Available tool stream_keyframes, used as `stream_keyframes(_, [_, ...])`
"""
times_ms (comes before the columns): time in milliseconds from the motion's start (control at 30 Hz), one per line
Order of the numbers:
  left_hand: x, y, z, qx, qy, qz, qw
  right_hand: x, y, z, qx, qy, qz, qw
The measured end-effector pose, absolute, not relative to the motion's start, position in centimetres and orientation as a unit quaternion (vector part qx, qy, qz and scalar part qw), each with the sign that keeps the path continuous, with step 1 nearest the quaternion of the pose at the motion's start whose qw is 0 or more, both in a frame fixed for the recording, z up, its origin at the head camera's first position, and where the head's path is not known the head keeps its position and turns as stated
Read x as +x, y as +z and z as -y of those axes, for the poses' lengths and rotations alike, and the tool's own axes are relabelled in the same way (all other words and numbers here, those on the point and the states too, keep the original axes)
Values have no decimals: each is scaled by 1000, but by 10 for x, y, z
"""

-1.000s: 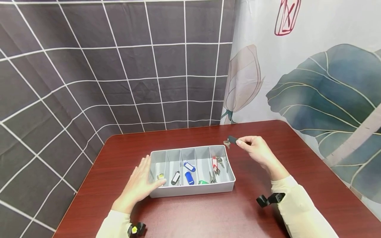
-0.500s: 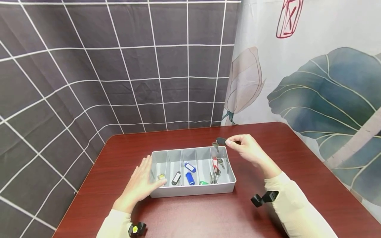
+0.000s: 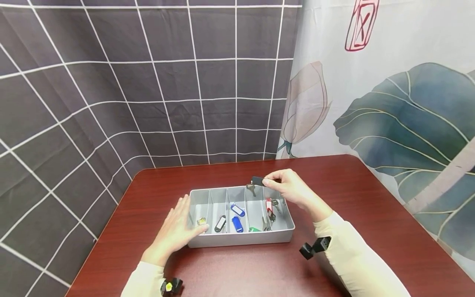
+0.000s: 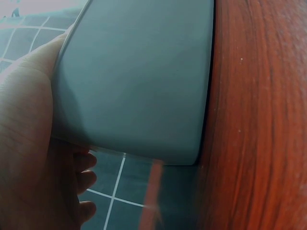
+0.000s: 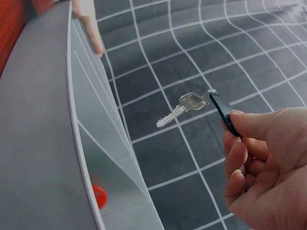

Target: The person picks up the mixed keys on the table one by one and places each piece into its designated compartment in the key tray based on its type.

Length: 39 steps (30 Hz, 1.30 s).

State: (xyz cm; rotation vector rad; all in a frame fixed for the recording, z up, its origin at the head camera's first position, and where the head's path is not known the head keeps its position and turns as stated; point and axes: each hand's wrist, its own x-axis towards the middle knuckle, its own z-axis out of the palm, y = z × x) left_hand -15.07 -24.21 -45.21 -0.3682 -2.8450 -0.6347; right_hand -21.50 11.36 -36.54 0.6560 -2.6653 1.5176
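A grey tray [image 3: 241, 239] split into several compartments lies on the table. My left hand [image 3: 174, 229] grips its left end, thumb over the front rim and fingers along the outer side; the left wrist view shows the hand [image 4: 26, 115] against the grey wall. Above the back rim, my right hand [image 3: 289, 187] pinches a black key tag [image 3: 258, 181] between thumb and forefinger. From its ring a metal key [image 5: 180, 109] hangs free, over the back of the compartment second from the right in the head view.
Left to right, the tray holds a yellow tag [image 3: 201, 221], a black-rimmed tag [image 3: 220, 223], two blue tags [image 3: 237, 224], a green tag [image 3: 254, 229] and red tags [image 3: 269, 204] with keys. A gridded curtain [image 3: 208, 82] hangs behind the red-brown table [image 3: 237, 268].
My right hand has moved left with the black key tag and key, from right of the tray to above its back rim. The left hand has stayed on the tray's left end.
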Motion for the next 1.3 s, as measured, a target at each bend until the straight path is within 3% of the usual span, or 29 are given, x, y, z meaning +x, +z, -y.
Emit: stream_keyframes(1300, [-151, -453, 242, -116, -212, 965, 99, -229, -383, -32, 281, 446, 846, -77])
